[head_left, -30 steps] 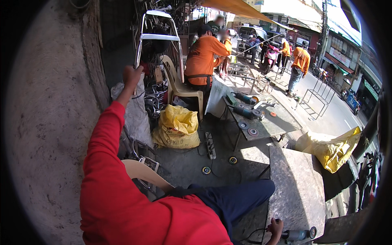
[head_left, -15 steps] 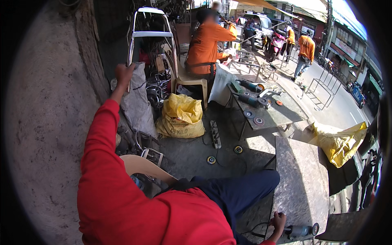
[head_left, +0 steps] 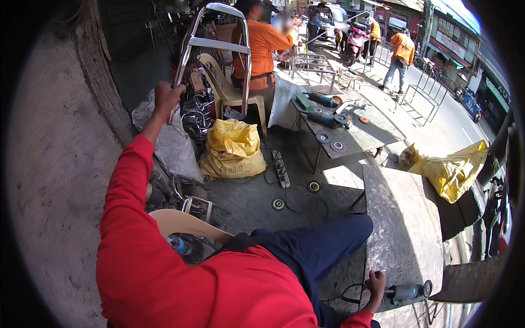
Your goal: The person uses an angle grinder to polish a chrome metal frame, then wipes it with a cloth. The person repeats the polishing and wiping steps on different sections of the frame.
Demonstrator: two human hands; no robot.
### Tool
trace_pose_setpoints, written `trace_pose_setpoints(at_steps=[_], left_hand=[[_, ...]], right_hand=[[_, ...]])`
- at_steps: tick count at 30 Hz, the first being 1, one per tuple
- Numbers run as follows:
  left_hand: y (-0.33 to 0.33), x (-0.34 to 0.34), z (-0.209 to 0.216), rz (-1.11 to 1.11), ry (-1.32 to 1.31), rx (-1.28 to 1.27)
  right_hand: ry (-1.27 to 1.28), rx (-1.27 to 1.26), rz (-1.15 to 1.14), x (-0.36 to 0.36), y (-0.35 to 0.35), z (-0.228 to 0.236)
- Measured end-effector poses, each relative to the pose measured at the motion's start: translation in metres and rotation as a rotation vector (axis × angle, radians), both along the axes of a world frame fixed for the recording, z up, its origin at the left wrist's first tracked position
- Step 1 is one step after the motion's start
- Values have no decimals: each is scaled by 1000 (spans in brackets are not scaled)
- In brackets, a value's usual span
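My left hand (head_left: 168, 98), arm stretched out, is closed around one leg of a shiny metal tube frame (head_left: 220, 44). The frame stands up tilted, with two flat crossbars between its side tubes. Over the near edge of the worn tabletop (head_left: 402, 218) at my right, my right hand (head_left: 375, 283) has its fingers curled together; what they hold, if anything, is too small to make out. Right beside that hand an angle grinder (head_left: 406, 292) lies on the tabletop, its disc pointing away from the hand.
Two more grinders (head_left: 322, 118) and several discs lie on a low table (head_left: 363, 139) ahead. Yellow sacks (head_left: 232, 150) stand nearby, and a power strip (head_left: 281, 169) and two discs lie on the floor. A person in orange (head_left: 265, 46) works beside a plastic chair (head_left: 249, 101). A wall (head_left: 60, 164) rises at my left.
The metal frame has swung a little to the right and tilted, still in my left hand. The whole view has shifted slightly. My right hand remains beside the grinder.
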State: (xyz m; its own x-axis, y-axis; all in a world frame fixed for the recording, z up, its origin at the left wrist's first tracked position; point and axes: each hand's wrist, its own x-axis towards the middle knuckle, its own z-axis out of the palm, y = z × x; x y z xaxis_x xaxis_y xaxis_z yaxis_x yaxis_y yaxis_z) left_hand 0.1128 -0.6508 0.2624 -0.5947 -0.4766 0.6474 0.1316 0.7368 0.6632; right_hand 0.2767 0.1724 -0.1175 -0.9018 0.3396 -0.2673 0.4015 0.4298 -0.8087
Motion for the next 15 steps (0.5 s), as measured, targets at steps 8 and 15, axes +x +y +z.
trace_pose_setpoints(at_steps=[8, 15], left_hand=[[94, 2, 19, -183, -166, -90], [186, 10, 17, -386, -285, -133]], right_hand=[[-66, 6, -47, 7, -22, 36], [-81, 10, -80, 11, -32, 52]])
